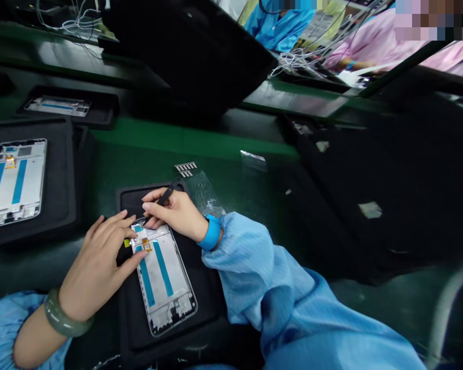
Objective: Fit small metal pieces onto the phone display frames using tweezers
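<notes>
A silver phone mid-frame (164, 280) with blue adhesive strips and a small orange flex tab (146, 245) lies on a black foam pad (139, 329). My left hand (98, 267) grips its upper end, thumb along the left edge and fingertips across the top. My right hand (175, 213) holds black tweezers (165, 199), with their tip just above the frame's top end. The tab lies right below the left fingertips. A jade bangle (64, 313) circles my left wrist, and a blue wristband (211, 232) circles my right.
Two more silver frames sit on black pads at the left (13, 182) and far left (57, 106). A dark green sheet of small labels (202, 192) lies behind the pad. A large black panel (185, 46) stands ahead, and people in blue (281, 23) and pink (370, 46) smocks work beyond it.
</notes>
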Available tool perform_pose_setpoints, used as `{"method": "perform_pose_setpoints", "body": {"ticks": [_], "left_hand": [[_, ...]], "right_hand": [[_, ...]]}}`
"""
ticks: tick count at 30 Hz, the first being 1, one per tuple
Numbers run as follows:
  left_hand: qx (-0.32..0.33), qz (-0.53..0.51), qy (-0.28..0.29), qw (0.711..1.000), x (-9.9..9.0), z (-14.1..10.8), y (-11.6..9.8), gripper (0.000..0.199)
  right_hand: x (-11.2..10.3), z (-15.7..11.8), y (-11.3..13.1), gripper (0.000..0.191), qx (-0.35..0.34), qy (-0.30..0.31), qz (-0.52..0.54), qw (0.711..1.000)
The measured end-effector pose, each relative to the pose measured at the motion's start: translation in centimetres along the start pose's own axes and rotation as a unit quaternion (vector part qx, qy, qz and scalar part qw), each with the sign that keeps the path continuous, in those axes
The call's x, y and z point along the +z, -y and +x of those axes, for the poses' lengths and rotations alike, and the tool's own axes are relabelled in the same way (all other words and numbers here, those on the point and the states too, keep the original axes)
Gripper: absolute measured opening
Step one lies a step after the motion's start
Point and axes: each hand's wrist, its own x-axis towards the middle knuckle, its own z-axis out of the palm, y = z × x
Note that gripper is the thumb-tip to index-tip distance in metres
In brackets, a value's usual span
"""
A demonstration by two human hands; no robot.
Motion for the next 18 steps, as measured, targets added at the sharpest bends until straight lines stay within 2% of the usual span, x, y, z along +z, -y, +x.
{"method": "perform_pose_setpoints", "body": {"ticks": [18], "left_hand": [[0.021, 0.028, -0.006, 0.999, -0.01, -0.08, -0.21, 0.026]], "right_hand": [[-0.06, -0.1, -0.38, 0.032, -0.024, 0.002, -0.068, 0.997]]}}
